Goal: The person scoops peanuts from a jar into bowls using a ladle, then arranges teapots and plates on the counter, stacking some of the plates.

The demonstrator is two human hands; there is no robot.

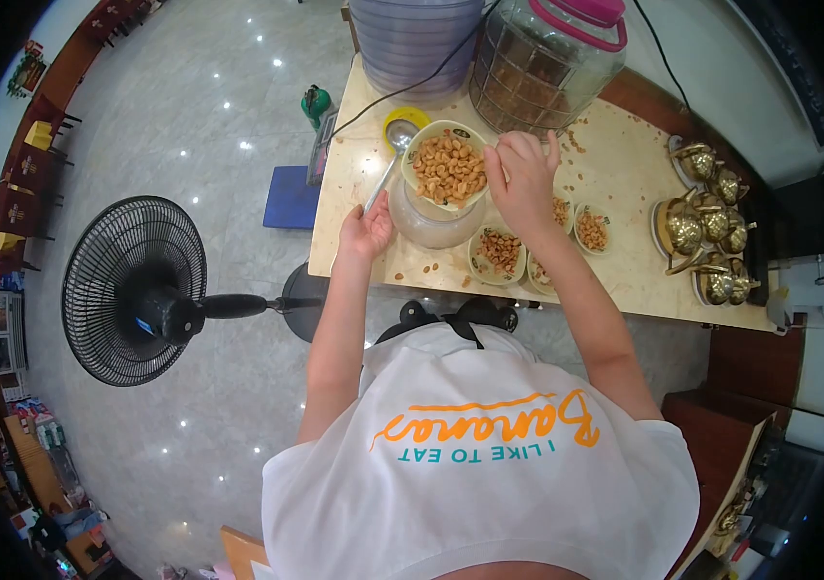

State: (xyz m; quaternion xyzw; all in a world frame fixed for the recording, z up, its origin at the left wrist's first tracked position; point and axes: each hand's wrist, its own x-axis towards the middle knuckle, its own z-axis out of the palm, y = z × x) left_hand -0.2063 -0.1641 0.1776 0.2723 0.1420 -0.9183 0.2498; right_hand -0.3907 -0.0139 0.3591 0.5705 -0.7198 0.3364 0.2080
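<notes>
A bowl of peanuts (448,167) is held up by its right rim in my right hand (525,179), whose fingers are closed on it. It hangs over a round clear container (436,222) on the table. To the left, my left hand (367,229) is closed around the handle of a metal spoon (379,186), which points up toward a yellow lid (406,120). Below and right of the held bowl stand several small bowls, one with darker nuts (497,255) and another with peanuts (592,229).
A large jar with a pink lid (547,72) and stacked tubs (415,43) stand at the table's back. Gold teapots (711,222) sit at the right. Loose nuts lie on the tabletop (639,266). A black fan (136,290) stands at the left.
</notes>
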